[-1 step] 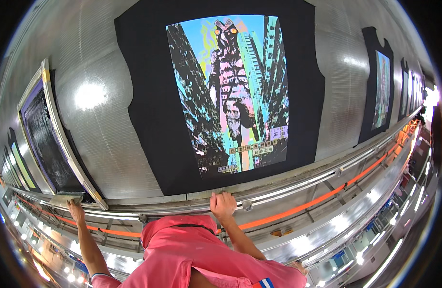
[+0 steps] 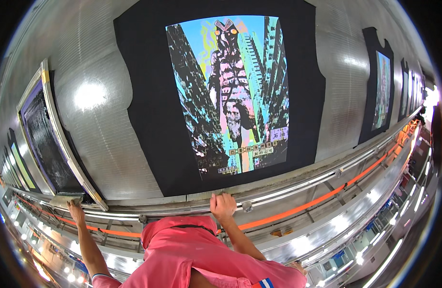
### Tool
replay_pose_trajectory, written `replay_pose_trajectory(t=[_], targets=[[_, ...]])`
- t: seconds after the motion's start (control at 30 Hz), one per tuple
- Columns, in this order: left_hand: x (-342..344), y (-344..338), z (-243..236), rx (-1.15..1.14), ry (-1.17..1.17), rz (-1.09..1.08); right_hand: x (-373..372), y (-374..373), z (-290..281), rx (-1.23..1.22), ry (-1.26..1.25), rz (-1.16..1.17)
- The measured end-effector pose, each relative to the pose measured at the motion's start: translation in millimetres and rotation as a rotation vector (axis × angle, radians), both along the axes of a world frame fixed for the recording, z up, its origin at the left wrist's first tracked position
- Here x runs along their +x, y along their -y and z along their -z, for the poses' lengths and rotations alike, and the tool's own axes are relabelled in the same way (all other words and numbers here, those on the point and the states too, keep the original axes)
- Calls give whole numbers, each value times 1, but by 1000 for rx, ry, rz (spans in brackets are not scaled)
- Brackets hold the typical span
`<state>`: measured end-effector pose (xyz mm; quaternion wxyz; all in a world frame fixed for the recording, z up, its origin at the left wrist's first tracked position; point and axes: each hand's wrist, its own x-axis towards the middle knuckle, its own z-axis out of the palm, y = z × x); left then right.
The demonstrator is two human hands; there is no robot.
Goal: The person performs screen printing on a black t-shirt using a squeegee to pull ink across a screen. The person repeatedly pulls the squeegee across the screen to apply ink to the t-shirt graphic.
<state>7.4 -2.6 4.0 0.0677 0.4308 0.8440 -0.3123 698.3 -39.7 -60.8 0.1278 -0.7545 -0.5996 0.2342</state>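
My left hand (image 2: 75,211) is closed on the near part of a squeegee (image 2: 66,199), which lies across the near end of a screen-printing frame (image 2: 53,91). Black ink coats the mesh inside the frame's pale border. My right hand (image 2: 223,205) is curled into a fist at the near edge of the long metal table (image 2: 98,139), with nothing seen in it. Straight ahead, a black T-shirt (image 2: 146,101) lies flat on the table. It bears a multicoloured print (image 2: 235,96) of a standing creature between tall buildings.
More printed black shirts (image 2: 369,110) lie in a row along the table to the right. Past the frame on the left lie other dark shirts (image 2: 29,178) with pale green prints. A metal rail (image 2: 288,188) and an orange strip (image 2: 288,215) run along the table's near side.
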Motion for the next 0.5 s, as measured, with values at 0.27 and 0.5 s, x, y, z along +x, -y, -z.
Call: replay_pose_trajectory(t=[0.27, 0.5], targets=[[-1, -9, 9, 70, 67, -26, 0, -13, 7, 34, 5, -24], [-4, -11, 9, 9, 9, -62, 1, -12, 6, 16, 11, -26]])
